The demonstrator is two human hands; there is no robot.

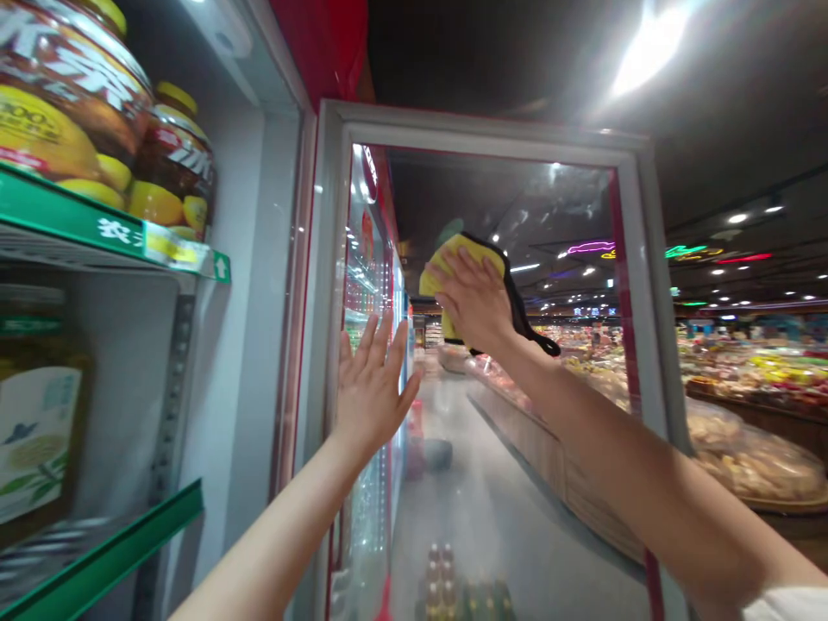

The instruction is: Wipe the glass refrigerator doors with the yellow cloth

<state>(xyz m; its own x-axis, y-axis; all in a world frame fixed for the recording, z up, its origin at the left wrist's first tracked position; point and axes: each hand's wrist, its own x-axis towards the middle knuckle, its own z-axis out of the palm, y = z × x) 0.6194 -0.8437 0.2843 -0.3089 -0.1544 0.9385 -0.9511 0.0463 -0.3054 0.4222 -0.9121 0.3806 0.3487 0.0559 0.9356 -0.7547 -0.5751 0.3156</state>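
Note:
A yellow cloth with a black edge point(454, 252) lies pressed against the glass door point(517, 500), with my right hand point(475, 293) spread flat over it. One black corner of the cloth hangs out to the right of my wrist. Lower and to the left, my left hand point(372, 379) rests on or just in front of the glass near the door's left frame, fingers apart and holding nothing. The door stands open, and its grey frame point(492, 129) surrounds the pane.
At the left is the open fridge, with jars point(174, 164) above a green shelf strip point(65, 211) and another jar point(39, 423) below. A lower green strip point(109, 552) juts toward the door. Produce displays point(756, 448) stand at the right.

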